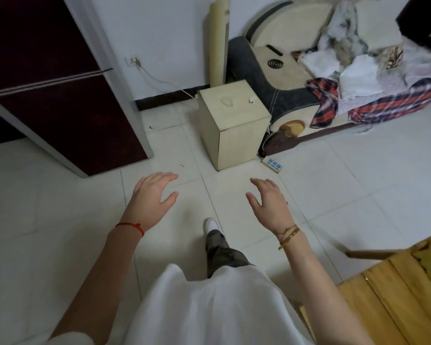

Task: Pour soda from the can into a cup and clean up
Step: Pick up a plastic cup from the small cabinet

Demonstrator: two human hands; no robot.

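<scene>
No can and no cup show in the head view. My left hand [152, 198] is held out over the white tiled floor, fingers spread and empty, with a red string at the wrist. My right hand [269, 204] is held out beside it, also spread and empty, with gold bracelets at the wrist. Both hands hover above the floor, about a hand's width apart. Below them I see my white shirt, one dark trouser leg and a white shoe [210, 225] stepping forward.
A dark red fridge [60, 103] stands at the left. A small cream cabinet [232, 125] sits ahead, a power strip [272, 164] on the floor beside it. A sofa [309, 70] piled with clothes fills the upper right. A wooden table corner [398, 290] is at the lower right.
</scene>
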